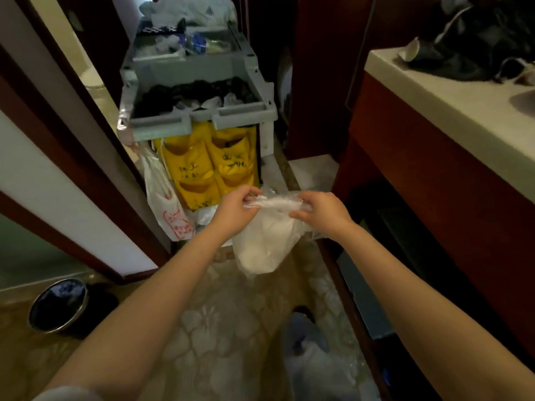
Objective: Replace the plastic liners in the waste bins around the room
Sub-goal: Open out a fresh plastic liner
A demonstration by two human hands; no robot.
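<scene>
Plastic liner (265, 241) is hanging in front of the person, above the patterned floor, its gathered neck stretched sideways between the two hands. The left hand (234, 209) is pinching one end of that twisted neck with curled fingers and thumb, and the right hand (321, 212) is gripping the other end the same way, so both are closed on the plastic. The neck's long axis is running left to right. The belly of the bag is sagging straight down below the grip, bulging with something white. By the look of it, this is a used liner being closed off.

Straight ahead and near the hands, the cleaning cart (199, 70) is standing in the doorway, with a yellow pocket organiser (202, 169) hanging on its front and a white carrier bag (168, 209) dangling at its left corner. The waste bin (62, 328) is sitting on the floor well down to the left, nearer the left arm, with something dark inside. Nothing is standing between the liner and the cart. To the right, the counter (434, 111) is hemming in the right arm, and dark clothing (477, 39) is lying on top of it.
</scene>
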